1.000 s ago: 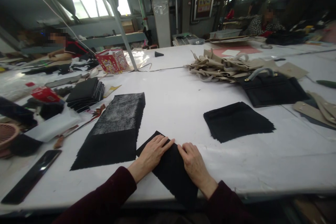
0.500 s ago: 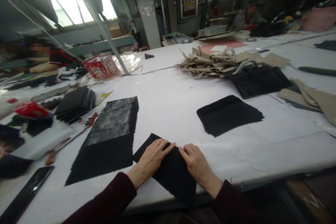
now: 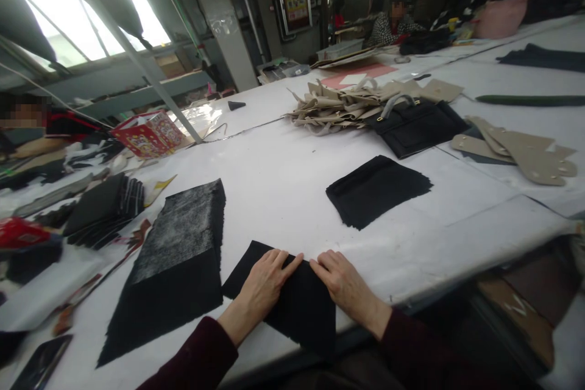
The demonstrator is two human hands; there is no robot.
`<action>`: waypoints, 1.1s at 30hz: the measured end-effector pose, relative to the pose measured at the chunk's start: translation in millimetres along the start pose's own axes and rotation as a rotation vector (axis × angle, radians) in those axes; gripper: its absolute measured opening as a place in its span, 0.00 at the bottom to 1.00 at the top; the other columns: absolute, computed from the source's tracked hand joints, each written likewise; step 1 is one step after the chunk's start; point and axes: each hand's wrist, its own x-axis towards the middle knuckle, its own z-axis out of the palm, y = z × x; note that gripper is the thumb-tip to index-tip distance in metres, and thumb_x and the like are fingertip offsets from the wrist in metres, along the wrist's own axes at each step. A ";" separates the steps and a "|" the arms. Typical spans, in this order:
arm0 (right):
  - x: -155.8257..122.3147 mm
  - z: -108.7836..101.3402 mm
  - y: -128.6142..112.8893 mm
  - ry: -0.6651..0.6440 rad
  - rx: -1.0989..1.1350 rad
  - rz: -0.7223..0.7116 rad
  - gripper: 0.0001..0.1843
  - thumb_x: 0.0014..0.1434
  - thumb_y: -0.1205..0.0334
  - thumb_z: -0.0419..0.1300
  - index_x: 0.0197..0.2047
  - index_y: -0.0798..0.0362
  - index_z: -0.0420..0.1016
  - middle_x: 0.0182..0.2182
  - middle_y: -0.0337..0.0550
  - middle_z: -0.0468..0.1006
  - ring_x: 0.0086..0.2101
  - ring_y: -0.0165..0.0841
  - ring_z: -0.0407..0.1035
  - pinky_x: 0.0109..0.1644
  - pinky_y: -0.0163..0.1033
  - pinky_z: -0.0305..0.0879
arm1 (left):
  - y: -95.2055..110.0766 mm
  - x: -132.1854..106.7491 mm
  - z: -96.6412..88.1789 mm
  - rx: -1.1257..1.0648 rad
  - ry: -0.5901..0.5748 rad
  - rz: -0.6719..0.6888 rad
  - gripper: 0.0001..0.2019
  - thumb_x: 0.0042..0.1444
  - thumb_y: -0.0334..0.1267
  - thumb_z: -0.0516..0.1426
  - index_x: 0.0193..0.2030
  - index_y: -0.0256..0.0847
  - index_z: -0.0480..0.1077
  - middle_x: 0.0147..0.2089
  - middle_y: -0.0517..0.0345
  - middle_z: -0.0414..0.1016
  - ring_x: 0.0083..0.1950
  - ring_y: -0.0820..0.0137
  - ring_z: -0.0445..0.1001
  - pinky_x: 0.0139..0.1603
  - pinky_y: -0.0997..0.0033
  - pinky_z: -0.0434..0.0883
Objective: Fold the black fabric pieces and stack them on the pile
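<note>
A piece of black fabric (image 3: 301, 298) lies at the table's near edge, its near corner hanging over. My left hand (image 3: 267, 280) rests across its upper part, fingers bent over the far edge and thumb stretched along that edge. My right hand (image 3: 345, 283) grips the right end of the same edge between thumb and bent fingers. The undersides of the fingertips are hidden. Left of my hands lies a stack of black fabric pieces (image 3: 169, 311) with a speckled grey upper section. A smaller black fabric stack (image 3: 377, 189) with frayed edges lies to the right.
Beyond are a heap of beige strap pieces (image 3: 338, 106), a black handbag (image 3: 420, 128) and beige cut parts (image 3: 516, 146). A red patterned box (image 3: 150, 134) stands by a slanting pole (image 3: 150, 67). Dark folded pieces (image 3: 100, 210) crowd the left. Two people sit farther off.
My view has turned to the right, so the table's contents appear shifted left. Both hands stay on the same black fabric piece, with almost no change in grip.
</note>
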 end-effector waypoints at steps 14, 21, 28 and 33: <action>-12.6 -7.8 4.4 0.006 -0.077 -0.032 0.19 0.62 0.75 0.53 0.55 0.59 0.68 0.37 0.46 0.69 0.39 0.38 0.61 0.44 0.43 0.59 | 15.0 3.5 4.5 0.039 0.023 0.069 0.37 0.56 0.20 0.47 0.71 0.50 0.47 0.56 0.53 0.66 0.55 0.64 0.66 0.58 0.62 0.65; -15.0 -11.5 3.9 -0.004 -0.098 -0.039 0.17 0.62 0.75 0.53 0.53 0.60 0.68 0.37 0.46 0.69 0.38 0.37 0.61 0.43 0.43 0.59 | 22.7 8.0 3.4 0.051 0.047 0.095 0.35 0.57 0.22 0.49 0.71 0.50 0.50 0.59 0.52 0.64 0.58 0.61 0.64 0.63 0.57 0.61; -19.2 -13.5 5.3 -0.041 -0.107 -0.044 0.14 0.63 0.74 0.53 0.52 0.60 0.69 0.36 0.45 0.69 0.38 0.37 0.60 0.43 0.44 0.58 | 25.0 10.8 4.2 -0.068 0.019 0.133 0.33 0.58 0.21 0.47 0.70 0.44 0.51 0.59 0.53 0.66 0.59 0.64 0.64 0.61 0.64 0.62; -20.5 -17.6 4.3 -0.016 -0.117 -0.048 0.16 0.62 0.75 0.53 0.53 0.61 0.69 0.37 0.46 0.70 0.38 0.38 0.61 0.43 0.44 0.58 | 31.9 11.3 4.4 -0.026 0.019 0.113 0.36 0.57 0.22 0.48 0.71 0.50 0.48 0.57 0.53 0.66 0.57 0.63 0.64 0.61 0.60 0.63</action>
